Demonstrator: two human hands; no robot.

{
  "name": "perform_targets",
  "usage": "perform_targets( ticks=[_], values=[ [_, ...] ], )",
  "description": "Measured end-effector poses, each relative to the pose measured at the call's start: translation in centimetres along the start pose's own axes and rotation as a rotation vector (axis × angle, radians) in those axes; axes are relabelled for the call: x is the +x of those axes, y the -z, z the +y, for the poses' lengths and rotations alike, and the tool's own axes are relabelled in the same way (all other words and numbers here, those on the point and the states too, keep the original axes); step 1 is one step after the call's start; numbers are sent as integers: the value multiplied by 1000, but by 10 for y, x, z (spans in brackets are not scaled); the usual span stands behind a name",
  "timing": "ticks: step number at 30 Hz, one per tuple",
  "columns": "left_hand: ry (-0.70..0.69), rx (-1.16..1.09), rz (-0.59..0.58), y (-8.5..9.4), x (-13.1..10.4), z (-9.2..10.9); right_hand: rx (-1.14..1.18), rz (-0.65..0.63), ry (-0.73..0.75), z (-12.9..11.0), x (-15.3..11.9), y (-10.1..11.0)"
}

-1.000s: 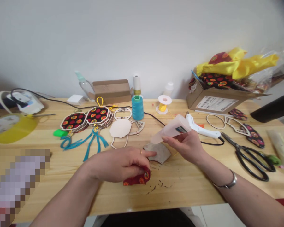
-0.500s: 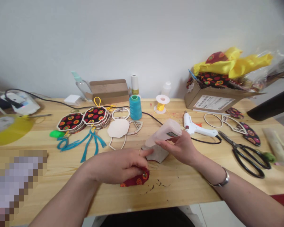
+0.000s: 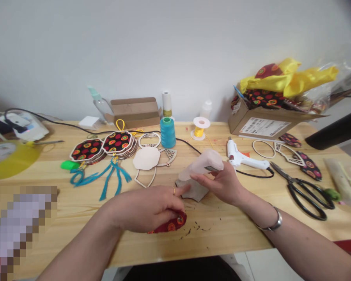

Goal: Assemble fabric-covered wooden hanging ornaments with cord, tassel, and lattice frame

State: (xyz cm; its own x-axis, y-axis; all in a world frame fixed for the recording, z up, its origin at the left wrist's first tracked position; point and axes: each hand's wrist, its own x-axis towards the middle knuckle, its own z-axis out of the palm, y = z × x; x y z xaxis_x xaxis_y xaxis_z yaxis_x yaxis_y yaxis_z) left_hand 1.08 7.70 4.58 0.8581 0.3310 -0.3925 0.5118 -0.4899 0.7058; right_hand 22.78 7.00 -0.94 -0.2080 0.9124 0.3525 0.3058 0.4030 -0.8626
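Observation:
My right hand [image 3: 225,183] is closed around a translucent white squeeze bottle [image 3: 201,164], which is tilted with its lower end toward a grey flat piece [image 3: 196,191] on the table. The bottle's tip is hidden. My left hand [image 3: 155,205] stretches its index finger onto the left part of the grey piece. Its other fingers curl over a dark red patterned fabric piece [image 3: 174,223] and hold it just above the tabletop. Small dark scraps [image 3: 190,232] lie beside the fabric.
Black-handled scissors [image 3: 301,189] and a white glue gun [image 3: 244,156] lie to the right. Behind my hands stand a teal thread cone [image 3: 167,133] and a yellow cord spool [image 3: 200,128]. Stacked fabric-faced plaques [image 3: 118,144] with teal tassels sit left. A cardboard box [image 3: 260,121] holds fabric.
The bottle has shifted slightly left and down over the grey piece. The fabric under my left hand has moved a little to the right. Other things stay put.

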Motion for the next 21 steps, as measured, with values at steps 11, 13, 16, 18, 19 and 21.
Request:
perform_targets(
  ticks=[11,13,16,18,19,21],
  values=[
    [3,3,-7,1,1,4,-117,-16,54,-5,1,3],
    [5,13,-5,0,1,4,-98,15,49,-3,0,4],
    [1,39,4,-1,1,4,-48,15,37,-2,-1,4],
    [2,53,2,-1,1,4,-39,-17,53,-3,-2,3],
    [5,57,0,-1,1,4,-47,-45,62,-4,-2,3],
    [6,59,2,-1,2,4,-81,-105,72,-6,-2,3]
  ],
)
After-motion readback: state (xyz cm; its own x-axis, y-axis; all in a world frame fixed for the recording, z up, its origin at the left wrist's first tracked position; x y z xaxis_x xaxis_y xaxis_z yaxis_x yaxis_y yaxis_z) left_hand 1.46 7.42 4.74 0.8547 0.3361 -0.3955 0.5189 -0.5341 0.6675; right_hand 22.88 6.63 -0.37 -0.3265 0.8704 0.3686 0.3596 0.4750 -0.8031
